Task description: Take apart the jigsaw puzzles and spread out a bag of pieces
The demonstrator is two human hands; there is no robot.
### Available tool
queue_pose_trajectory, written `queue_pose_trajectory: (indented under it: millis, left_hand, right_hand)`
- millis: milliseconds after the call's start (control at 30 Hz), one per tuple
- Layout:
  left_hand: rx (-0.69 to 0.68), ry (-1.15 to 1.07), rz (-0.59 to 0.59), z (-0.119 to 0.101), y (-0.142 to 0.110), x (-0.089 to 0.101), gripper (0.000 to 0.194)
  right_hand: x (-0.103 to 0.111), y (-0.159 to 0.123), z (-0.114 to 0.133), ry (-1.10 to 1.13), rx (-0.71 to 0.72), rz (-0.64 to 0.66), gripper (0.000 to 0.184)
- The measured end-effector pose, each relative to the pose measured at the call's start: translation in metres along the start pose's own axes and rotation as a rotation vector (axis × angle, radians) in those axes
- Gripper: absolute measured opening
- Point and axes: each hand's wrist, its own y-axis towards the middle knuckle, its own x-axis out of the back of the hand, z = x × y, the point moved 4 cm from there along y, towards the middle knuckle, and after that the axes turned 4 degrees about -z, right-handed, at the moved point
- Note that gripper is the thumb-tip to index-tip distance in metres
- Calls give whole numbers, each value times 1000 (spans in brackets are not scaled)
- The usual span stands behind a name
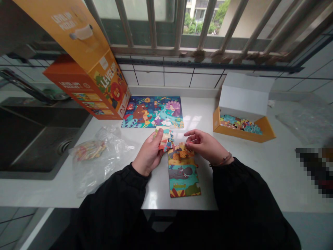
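Observation:
My left hand (149,154) is closed around a small group of joined puzzle pieces (164,138), held just above the white counter. My right hand (205,146) pinches a puzzle piece at the top edge of a partly built strip of puzzle (183,173), which lies flat on the counter in front of me and shows a hippo and orange animals. The two hands are close together, the held pieces almost touching the strip's upper left corner. Black sleeves cover both my arms.
A finished puzzle (153,111) lies by the tiled wall. An orange puzzle box (91,66) leans at the left. An open orange box of loose pieces (241,126) stands at the right. Clear plastic bags (100,156) lie beside a dark sink (33,139).

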Motion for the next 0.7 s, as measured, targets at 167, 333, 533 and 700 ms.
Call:
queue_pose_trajectory:
  millis: [167,333,533,700]
  left_hand:
    - [-127,-24,-118,-9,0,5,39]
    - [-168,9,-171,-13,1,8,43]
    - [-184,4,-174,-11,2,9,48]
    - [-177,21,-162,-9,4,10,48]
  right_hand:
    - [-15,0,3,106,111,11,34]
    - [-46,-5,10,-295,406,-12,36]
    - [-53,-11,9,-614,568,50,73]
    - [-52,-14,11,-543,561,77,81]
